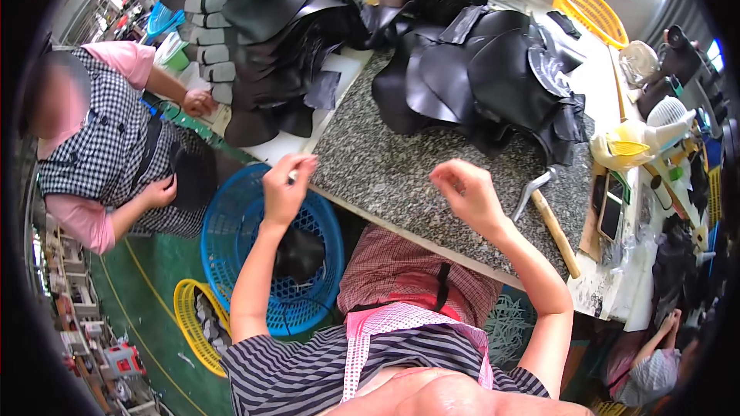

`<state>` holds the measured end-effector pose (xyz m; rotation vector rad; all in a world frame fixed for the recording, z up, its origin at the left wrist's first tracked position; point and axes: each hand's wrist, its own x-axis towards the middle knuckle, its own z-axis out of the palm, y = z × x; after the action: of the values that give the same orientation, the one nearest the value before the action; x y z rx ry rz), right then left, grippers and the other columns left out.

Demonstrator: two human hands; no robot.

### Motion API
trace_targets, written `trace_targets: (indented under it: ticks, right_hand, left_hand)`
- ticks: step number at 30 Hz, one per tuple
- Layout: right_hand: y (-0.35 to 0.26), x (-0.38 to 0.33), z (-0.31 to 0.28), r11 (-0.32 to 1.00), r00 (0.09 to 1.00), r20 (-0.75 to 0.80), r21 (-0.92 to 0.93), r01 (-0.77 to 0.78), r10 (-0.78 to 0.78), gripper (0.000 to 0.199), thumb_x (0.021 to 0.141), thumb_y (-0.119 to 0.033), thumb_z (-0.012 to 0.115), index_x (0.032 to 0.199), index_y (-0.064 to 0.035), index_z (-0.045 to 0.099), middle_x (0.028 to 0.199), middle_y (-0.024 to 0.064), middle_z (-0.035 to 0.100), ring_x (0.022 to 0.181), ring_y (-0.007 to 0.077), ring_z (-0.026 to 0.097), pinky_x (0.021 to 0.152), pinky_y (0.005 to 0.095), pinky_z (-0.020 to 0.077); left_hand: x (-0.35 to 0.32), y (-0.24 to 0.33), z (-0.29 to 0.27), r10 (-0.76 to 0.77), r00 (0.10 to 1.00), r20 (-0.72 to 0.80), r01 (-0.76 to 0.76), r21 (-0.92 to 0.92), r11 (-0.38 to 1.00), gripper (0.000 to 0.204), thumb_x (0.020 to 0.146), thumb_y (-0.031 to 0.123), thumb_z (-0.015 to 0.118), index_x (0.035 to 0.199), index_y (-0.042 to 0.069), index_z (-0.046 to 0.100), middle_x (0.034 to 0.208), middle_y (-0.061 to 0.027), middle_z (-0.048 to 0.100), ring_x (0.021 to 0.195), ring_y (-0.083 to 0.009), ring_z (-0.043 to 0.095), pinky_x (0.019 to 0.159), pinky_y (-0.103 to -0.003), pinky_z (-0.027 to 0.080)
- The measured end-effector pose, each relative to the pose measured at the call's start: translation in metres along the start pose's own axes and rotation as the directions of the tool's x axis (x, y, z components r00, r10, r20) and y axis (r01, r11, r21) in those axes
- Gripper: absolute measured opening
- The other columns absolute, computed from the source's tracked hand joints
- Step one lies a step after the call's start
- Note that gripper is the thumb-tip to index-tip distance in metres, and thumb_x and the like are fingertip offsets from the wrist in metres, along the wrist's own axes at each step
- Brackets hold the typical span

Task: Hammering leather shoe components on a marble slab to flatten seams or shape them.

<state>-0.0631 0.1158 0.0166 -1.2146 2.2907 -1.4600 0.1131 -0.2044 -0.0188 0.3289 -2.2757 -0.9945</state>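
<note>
My left hand (pixel 287 189) is raised over the near left edge of the speckled stone slab (pixel 362 177), its fingers pinched together. Something small and dark shows at its fingers, too small to name. Above the slab, my right hand (pixel 466 191) has its fingers curled and pressed together; whatever lies between them, if anything, cannot be made out. Beyond my hands, a heap of black leather pieces (pixel 478 69) covers the far part of the slab. To the right of my right hand lie a hammer (pixel 553 233) with a wooden handle and a curved metal tool (pixel 532 192).
At left, a co-worker in a checked apron (pixel 116 139) handles a dark piece beside stacked black pieces (pixel 270 54). A blue basket (pixel 206 250) stands below my left arm, near a yellow basket (pixel 185 327). A phone (pixel 610 216) and a yellow-white container (pixel 626 145) lie right.
</note>
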Motion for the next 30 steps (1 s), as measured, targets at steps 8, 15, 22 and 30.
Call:
trace_targets:
  ticks: [8,15,22,30]
  right_hand:
    - [0.035,0.055,-0.074,0.631,0.898,-0.289,-0.776,-0.016,-0.332,0.08,0.082,-0.016,0.08,0.153,-0.0033,0.045,0.148,0.0176,0.055,0.145,0.036,0.046,0.118,0.0463,0.0365]
    - [0.101,0.068,-0.103,0.581,0.981,-0.108,-0.814,0.005,-0.159,0.054,0.099,-0.007,0.061,0.151,0.0015,0.049,0.154,0.0254,0.051,0.147,0.0432,0.045,0.12,0.0494,0.038]
    - [0.082,0.044,-0.15,0.863,0.633,-0.728,-0.471,-0.183,-0.263,0.028,0.108,-0.013,0.057,0.121,0.0073,0.071,0.112,0.0218,0.076,0.101,0.0324,0.072,0.094,0.0405,0.0548]
    - [0.025,-0.092,-0.065,0.876,0.808,0.563,-0.286,0.388,-0.174,0.05,0.075,0.003,0.067,0.124,-0.0062,0.069,0.133,0.0111,0.07,0.138,0.03,0.059,0.121,0.057,0.0391]
  left_hand:
    - [0.1,0.112,0.142,0.519,0.851,0.082,-0.49,-0.233,0.84,0.012,0.09,0.011,0.075,0.098,0.002,0.076,0.101,-0.0157,0.076,0.1,-0.0337,0.072,0.089,-0.043,0.057]
    - [0.086,0.092,0.177,0.448,0.881,0.15,-0.441,-0.079,0.894,0.026,0.093,0.023,0.076,0.112,0.006,0.072,0.134,-0.0193,0.067,0.129,-0.0356,0.062,0.105,-0.048,0.05]
    - [0.087,0.113,0.146,0.331,0.943,0.041,-0.294,-0.369,0.882,0.032,0.096,0.014,0.072,0.125,0.002,0.065,0.135,-0.0217,0.064,0.135,-0.038,0.057,0.111,-0.047,0.047]
    - [0.021,0.124,0.103,0.486,0.873,0.052,-0.464,-0.222,0.857,0.047,0.079,0.023,0.09,0.117,0.007,0.068,0.118,-0.0125,0.066,0.11,-0.0336,0.063,0.092,-0.044,0.052]
